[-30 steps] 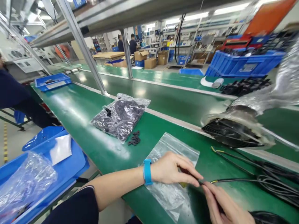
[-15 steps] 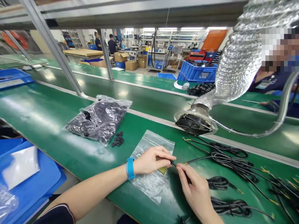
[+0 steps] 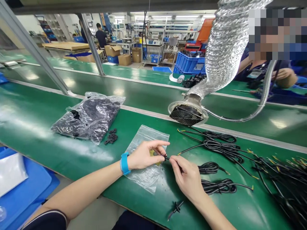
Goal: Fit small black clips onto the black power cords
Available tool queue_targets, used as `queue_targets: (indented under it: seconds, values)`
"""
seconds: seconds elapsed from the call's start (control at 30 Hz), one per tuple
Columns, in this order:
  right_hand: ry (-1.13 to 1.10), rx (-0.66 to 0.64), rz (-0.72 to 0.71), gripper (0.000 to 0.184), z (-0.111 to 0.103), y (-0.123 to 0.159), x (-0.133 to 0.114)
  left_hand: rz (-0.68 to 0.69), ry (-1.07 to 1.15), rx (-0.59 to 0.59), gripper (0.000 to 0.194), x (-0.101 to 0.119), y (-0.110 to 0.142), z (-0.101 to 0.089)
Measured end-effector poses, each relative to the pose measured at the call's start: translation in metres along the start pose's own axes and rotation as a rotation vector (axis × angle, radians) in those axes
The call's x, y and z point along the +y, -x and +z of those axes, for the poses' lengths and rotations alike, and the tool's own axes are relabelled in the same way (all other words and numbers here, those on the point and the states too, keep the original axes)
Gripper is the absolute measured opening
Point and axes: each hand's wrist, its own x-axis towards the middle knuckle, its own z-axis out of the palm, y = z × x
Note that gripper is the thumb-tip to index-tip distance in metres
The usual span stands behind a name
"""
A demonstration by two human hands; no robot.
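Note:
Over a flat clear zip bag [image 3: 141,180], my left hand [image 3: 144,155], with a blue wrist strap, pinches a small dark piece between thumb and fingers; its index finger is stretched out. The fingertips of my right hand [image 3: 187,177] are closed on a thin black cable [image 3: 167,158] that meets this piece. Fingers hide most of the joint. Something yellow [image 3: 158,163] shows behind my left fingers. Nearer the front edge lies a short black cable piece [image 3: 177,207] with a fitting around it. Several small black parts [image 3: 111,136] lie to the left.
A large clear bag of black parts [image 3: 88,116] lies at left. Coiled black cables [image 3: 220,145] with bare wire ends spread over the right side. A fan hood [image 3: 187,115] on a foil duct hangs above the bench. A co-worker's hand [image 3: 284,76] is across the bench.
My view has shifted right and down, bringing the short cable piece in front into full view. My left index finger has lifted off the joint; both hands still hold at the same place.

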Motion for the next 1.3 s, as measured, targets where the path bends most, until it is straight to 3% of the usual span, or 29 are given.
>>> queue_targets:
  seconds: [0.43,0.67,0.8,1.0,1.3]
  values:
    - [-0.136,-0.140,0.078,0.038,0.003,0.002,0.004,0.324,-0.369,-0.015,0.042,0.003,0.005,0.006]
    - [-0.153,-0.021,0.131,0.023,0.002,-0.001,0.006,0.161,-0.215,0.129,0.046,-0.001,0.000,0.007]
    - [-0.115,0.012,0.109,0.023,0.001,-0.002,0.005,0.085,-0.141,0.165,0.048,-0.002,0.000,0.009]
    - [-0.083,0.013,0.031,0.027,0.004,0.000,0.007,0.128,-0.218,0.153,0.045,-0.002,0.004,0.014]
    - [-0.212,-0.073,0.165,0.032,0.004,-0.001,0.006,0.271,-0.372,0.114,0.050,-0.004,0.007,0.016]
